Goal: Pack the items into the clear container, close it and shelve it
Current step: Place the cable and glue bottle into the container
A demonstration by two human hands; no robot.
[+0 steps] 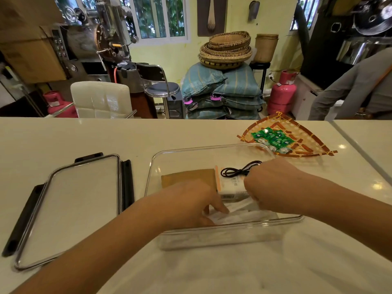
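The clear container [203, 152] stands open on the white counter in front of me. Inside it lie a brown paper envelope [187, 176], a white box [230, 186] with a black cable [235, 171] on top, and crumpled white plastic bags [235, 215] near the front wall. My left hand [191, 203] reaches into the container, fingers spread and pressing on the white bags. My right hand [267, 187] is curled inside the container at the right, closed around the edge of the white bags beside the box. The clear lid [74, 206] with black clips lies flat to the left.
A woven bamboo tray [307, 143] with several green sachets [273, 139] sits behind the container at the right. Beyond the counter's far edge are a white chair [99, 98], a stool, stacked sacks and a person in grey [356, 88] at the right.
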